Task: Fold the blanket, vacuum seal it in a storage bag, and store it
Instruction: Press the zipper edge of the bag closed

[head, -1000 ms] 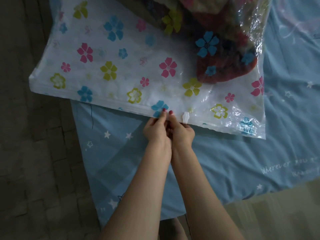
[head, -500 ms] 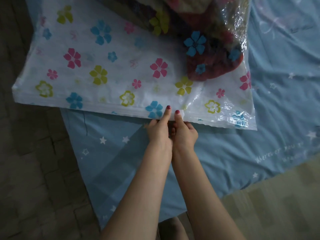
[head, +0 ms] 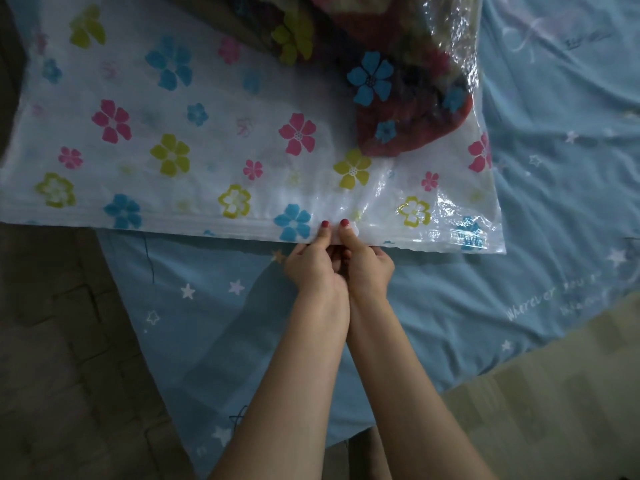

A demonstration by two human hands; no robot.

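Right now both my forearms reach forward side by side over the blue star-printed bedsheet (head: pixel 207 306), and my hands meet at the near edge of the flowered vacuum storage bag (head: pixel 166 140). My left hand (head: pixel 313 268) and my right hand (head: pixel 369 266) are touching each other, each pinching the bag's zip seal strip (head: pixel 173 225), thumbs on top with their red nails just beside a small white slider clip (head: pixel 353 231) on that strip. Beyond the strip the bag lies flat across the sheet, its left part hanging past the sheet's edge over the dark floor (head: pixel 52 358). Farther in, toward the bag's far right, the folded red blanket (head: pixel 408 112) sits inside the clear plastic.
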